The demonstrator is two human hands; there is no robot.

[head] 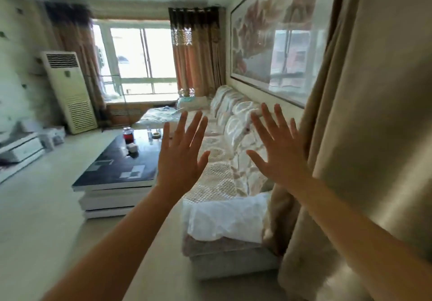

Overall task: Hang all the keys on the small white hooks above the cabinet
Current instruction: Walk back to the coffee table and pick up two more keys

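Observation:
My left hand (181,158) and my right hand (277,150) are both raised in front of me with fingers spread wide, backs toward me, holding nothing. They hover over a patterned sofa (224,179). No keys, white hooks or cabinet appear anywhere in the head view.
A dark glossy coffee table (117,169) with a jar and small items stands left of the sofa. A beige curtain (364,137) hangs close on the right. A framed picture (275,43) is on the wall, a standing air conditioner (70,92) by the window.

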